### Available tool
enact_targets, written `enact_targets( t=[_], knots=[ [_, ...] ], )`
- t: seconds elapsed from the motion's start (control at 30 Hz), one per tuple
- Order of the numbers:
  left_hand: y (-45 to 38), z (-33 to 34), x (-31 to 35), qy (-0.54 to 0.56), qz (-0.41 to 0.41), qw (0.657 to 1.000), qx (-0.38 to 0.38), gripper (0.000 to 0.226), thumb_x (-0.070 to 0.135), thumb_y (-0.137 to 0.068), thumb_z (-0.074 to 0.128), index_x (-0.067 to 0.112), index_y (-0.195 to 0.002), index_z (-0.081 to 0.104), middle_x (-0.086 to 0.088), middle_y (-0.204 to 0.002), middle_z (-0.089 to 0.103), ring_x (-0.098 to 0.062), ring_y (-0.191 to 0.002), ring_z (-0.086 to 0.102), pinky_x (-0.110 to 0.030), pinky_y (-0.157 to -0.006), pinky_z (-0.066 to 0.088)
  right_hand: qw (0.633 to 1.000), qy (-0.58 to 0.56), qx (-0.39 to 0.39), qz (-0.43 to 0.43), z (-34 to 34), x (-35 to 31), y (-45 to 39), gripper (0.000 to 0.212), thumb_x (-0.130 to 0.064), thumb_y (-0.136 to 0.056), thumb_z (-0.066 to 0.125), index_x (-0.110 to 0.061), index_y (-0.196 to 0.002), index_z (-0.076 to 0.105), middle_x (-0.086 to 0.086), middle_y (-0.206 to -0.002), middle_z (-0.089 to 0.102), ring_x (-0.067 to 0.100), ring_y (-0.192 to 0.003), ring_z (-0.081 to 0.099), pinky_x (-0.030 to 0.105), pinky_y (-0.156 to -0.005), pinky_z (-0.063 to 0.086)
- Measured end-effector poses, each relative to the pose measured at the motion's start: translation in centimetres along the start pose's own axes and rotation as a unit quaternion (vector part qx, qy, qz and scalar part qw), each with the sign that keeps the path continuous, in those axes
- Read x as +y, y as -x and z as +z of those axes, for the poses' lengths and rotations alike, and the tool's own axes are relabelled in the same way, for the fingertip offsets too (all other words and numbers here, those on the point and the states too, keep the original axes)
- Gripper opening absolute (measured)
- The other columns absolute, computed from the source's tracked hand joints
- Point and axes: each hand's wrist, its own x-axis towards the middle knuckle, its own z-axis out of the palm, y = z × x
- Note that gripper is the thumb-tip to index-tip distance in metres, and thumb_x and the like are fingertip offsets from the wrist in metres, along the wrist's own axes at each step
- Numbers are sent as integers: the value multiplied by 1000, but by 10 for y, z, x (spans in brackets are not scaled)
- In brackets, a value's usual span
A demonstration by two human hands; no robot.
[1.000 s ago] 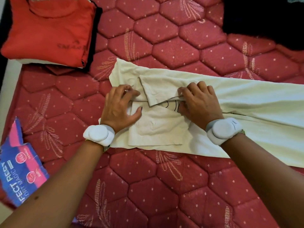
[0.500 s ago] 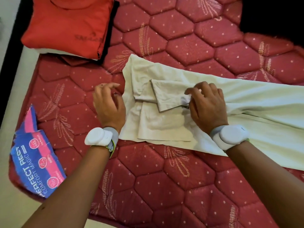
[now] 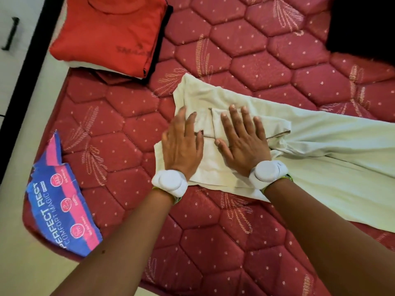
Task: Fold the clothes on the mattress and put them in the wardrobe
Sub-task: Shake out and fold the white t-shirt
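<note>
Cream garment [image 3: 310, 150] mid-mattress [image 3: 213, 242], near end folded, far end trailing right; left hand [image 3: 181, 144] and right hand [image 3: 243, 144] flat, fingers straight, pressing folds, gripping nothing.

So the bed is basically just a dark red quilted mattress [image 3: 245, 242] with a hexagon stitch pattern, little pale dots and gold feathery embroidery all over it. Its near left corner has a blue and pink printed brand label [image 3: 62, 212] that reads "PERFECT REST COMFORT MAGIC", torn along its upper edge. Past the mattress edge on the left there's a pale cream floor [image 3: 25, 253], pretty plain. Top left corner shows a white cabinet front [image 3: 21, 24] with a slim black bar handle [image 3: 10, 34], and a black strip [image 3: 25, 86] runs diagonally beside it along the mattress side. Light is soft and even, no hard shadows anywhere.
</note>
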Motion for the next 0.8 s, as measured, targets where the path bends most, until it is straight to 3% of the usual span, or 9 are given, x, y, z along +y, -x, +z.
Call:
enact_targets(
  t=[0.13,0.23,0.33,0.5,0.63,0.7,0.8],
  knots=[
    [17,-13,-23,79,-105,989,72,24,23,-91,45,12,-110,56,-11,-107,56,-29,-93,53,-42,-77,43,996,-48,64,33,-12,-9,-3,53,-46,-95,31,-18,-138,46,11,-149,36,31,-138,30,46,-109,19],
    [34,-14,-33,-5,-81,996,47,21,31,-94,45,16,-95,60,-2,-90,61,-28,-81,53,-37,-68,35,989,-60,133,2,-18,-23,-6,32,-33,-89,51,-24,-118,59,12,-128,51,30,-113,39,43,-90,29],
    [36,-9,-32,-86,-74,993,43,20,37,-95,49,20,-91,59,1,-87,60,-26,-79,51,-38,-67,31,988,-29,140,-64,-16,-41,-15,22,-29,-82,58,-23,-102,64,11,-112,57,29,-97,37,40,-77,29],
    [23,-5,-15,-95,-84,991,47,25,42,-95,47,22,-94,61,3,-90,62,-25,-81,52,-38,-68,29,991,31,130,-25,-11,-53,-37,19,-30,-76,62,-18,-90,65,6,-93,61,30,-82,52,38,-68,37],
    [16,4,-7,-69,-88,993,48,22,38,-94,47,21,-92,61,3,-87,65,-25,-78,54,-36,-69,27,979,-156,129,-22,-17,-42,-49,15,-13,-81,59,-9,-93,68,12,-85,62,37,-74,57,39,-57,48],
    [12,4,-3,-36,-77,993,87,21,32,-95,45,19,-88,61,2,-82,64,-25,-74,54,-36,-66,30,956,-255,144,3,-27,-36,-50,25,-15,-88,47,-7,-103,65,14,-93,61,38,-81,58,40,-62,49],
    [4,2,5,-2,-37,990,134,22,29,-98,45,17,-90,61,3,-82,61,-22,-70,50,-35,-66,28,939,-292,183,-2,-39,-30,-47,30,-17,-92,39,-5,-108,62,15,-100,60,34,-88,58,40,-68,50]
  ],
)
